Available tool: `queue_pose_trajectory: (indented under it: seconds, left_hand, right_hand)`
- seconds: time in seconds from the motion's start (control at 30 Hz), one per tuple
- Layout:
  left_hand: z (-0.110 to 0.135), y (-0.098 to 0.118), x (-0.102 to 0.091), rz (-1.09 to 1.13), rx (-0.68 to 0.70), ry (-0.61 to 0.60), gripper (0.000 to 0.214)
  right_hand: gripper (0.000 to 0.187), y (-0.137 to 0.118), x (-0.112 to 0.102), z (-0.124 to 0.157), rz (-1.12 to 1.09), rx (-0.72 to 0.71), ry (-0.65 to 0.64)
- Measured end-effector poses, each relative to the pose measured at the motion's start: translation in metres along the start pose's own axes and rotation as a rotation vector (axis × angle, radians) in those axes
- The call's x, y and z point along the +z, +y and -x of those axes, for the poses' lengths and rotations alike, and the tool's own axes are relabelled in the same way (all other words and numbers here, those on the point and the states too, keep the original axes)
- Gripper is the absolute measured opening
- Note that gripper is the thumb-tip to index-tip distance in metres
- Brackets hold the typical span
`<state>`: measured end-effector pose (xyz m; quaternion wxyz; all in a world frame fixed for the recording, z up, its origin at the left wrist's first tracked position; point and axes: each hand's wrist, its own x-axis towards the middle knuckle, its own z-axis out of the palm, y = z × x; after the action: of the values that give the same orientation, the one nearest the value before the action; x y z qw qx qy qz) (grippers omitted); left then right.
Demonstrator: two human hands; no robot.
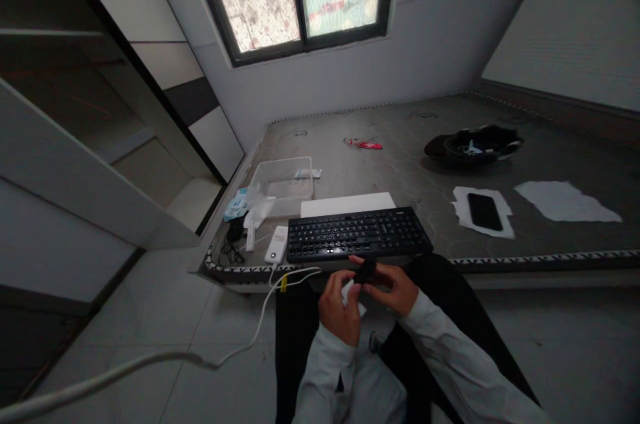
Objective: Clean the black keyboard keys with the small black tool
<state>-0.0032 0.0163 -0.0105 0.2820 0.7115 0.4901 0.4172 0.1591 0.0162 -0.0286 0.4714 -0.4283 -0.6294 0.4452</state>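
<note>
Over my lap, just in front of the keyboard, both hands are close together. My right hand has its fingers closed around a small dark object, too dim to identify. Pinched in my left hand is a crumpled white wipe or tissue, which lies against the near side of the dark object. The fingertips of both hands meet around that object and cover part of it. The black keyboard lies along the front edge of the grey mattress-like surface.
Left of the keyboard are a white power bank with a cable, a clear plastic bin and blue packets. To the right, a phone rests on white paper, near another sheet and a dark cap.
</note>
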Motion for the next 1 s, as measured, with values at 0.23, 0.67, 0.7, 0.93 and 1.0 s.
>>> queue_pose_trajectory:
  seconds: [0.23,0.67,0.7,0.93,1.0]
  left_hand:
    - [0.004,-0.007,0.003,-0.037,-0.035,-0.012,0.020]
    - [0.009,-0.005,0.012,-0.018,-0.006,-0.045,0.021]
    - [0.010,-0.003,0.014,-0.028,-0.001,-0.047,0.022]
    - [0.005,-0.003,0.008,0.058,-0.006,-0.001,0.032]
    - [0.002,-0.009,0.004,0.064,-0.051,0.062,0.033]
  right_hand:
    - [0.038,-0.005,-0.006,-0.002,0.178,-0.101,0.067]
    - [0.066,-0.007,0.008,-0.007,-0.569,0.122,0.108]
    - [0.061,-0.010,0.011,-0.008,-0.637,0.144,0.121]
    - [0.043,-0.007,-0.005,-0.008,-1.013,0.162,0.388]
    - [0.040,-0.004,-0.017,-0.005,-1.048,0.134,0.454]
